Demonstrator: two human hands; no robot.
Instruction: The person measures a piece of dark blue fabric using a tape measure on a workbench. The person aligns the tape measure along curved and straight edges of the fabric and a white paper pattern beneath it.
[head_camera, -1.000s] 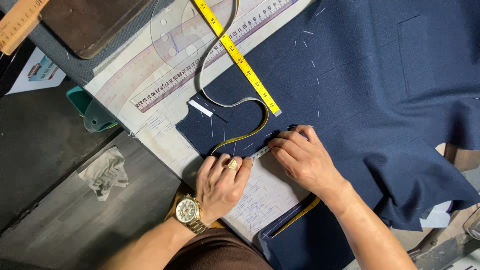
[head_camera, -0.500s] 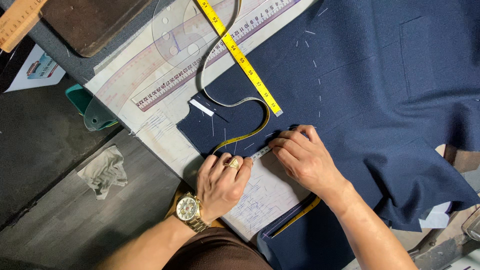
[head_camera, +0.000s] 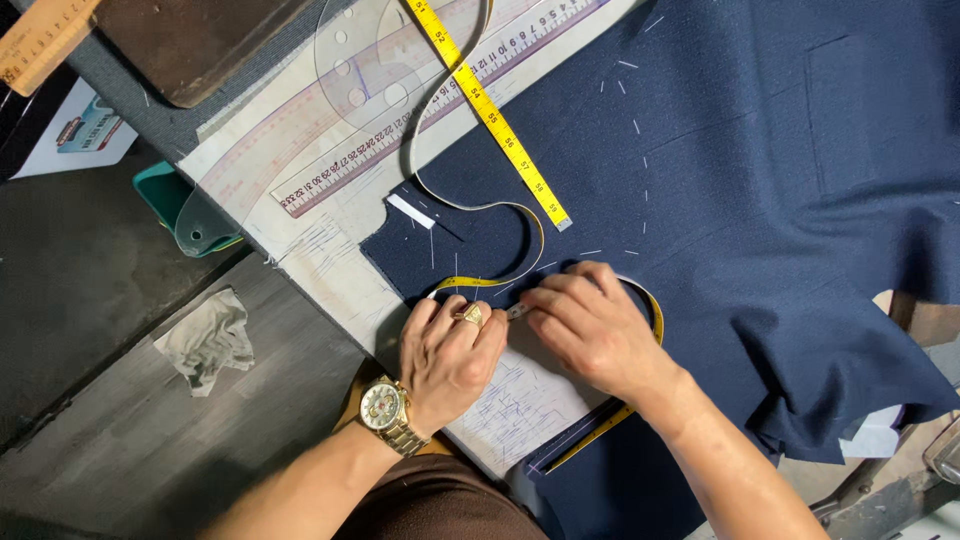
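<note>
Tape (head_camera: 497, 120): a yellow measuring tape, standing on edge along the curved cut edge of the navy cloth (head_camera: 760, 200) at the frame's centre. One free length runs out toward 12 o'clock; another passes under the right wrist toward 5 o'clock.

Left hand (head_camera: 450, 355): fingers curled, ring and wristwatch visible, fingertips pinching the tape's metal end (head_camera: 517, 311) against the cloth edge.

Right hand (head_camera: 590, 330): at 3 o'clock of the left hand and just beside it, fingers bent, pressing the tape down onto the cloth; fingertips nearly touch those of the left.

Cloth: spread over the table (head_camera: 330, 265) from the centre to 3 o'clock, bearing short white chalk marks; a small white chalk piece (head_camera: 411, 210) lies on it at 11 o'clock of the hands.

Clear curved ruler (head_camera: 300, 130): on the table at 11 o'clock, partly under the tape.

Wooden ruler (head_camera: 40, 40): at the frame's top left corner.

Crumpled rag (head_camera: 208, 340): at 9 o'clock of the hands, off the table, on the dark floor.
</note>
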